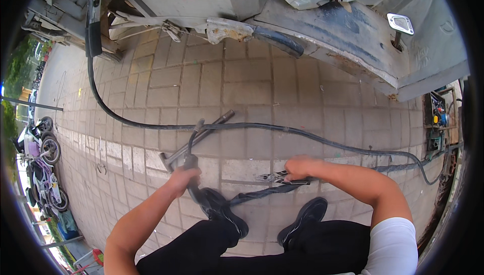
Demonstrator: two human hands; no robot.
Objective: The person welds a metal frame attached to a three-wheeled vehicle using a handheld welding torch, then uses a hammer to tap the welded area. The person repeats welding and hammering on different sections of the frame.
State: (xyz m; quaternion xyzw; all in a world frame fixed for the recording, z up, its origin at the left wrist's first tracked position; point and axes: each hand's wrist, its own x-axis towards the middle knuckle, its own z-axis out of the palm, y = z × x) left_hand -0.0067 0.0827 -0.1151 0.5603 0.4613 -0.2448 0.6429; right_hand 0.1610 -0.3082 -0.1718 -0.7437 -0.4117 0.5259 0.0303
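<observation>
Left hand (pixel 184 180), left of centre: fingers wrapped round the torch (pixel 191 162), no gap visible. Torch neck points up-frame, over the T-bar (pixel 204 135); can't tell if the tip touches it. Right hand (pixel 301 168), just right of centre: fingers closed on the pliers (pixel 275 177), nose pointing left. Whether the pliers' jaws are clamped: can't tell.

Risks, my read:
- Hose (pixel 267 193) runs right from beside the left shoe (pixel 222 209), low in frame. A step could snag it and yank the torch.
- Cable (pixel 282 128) crosses mid-frame at the T-bar and neck. A tug on it could shift the bar; a hot tip could scorch it.
- Both hands look bare. If the torch is live, sparks or hot metal could burn them.
</observation>
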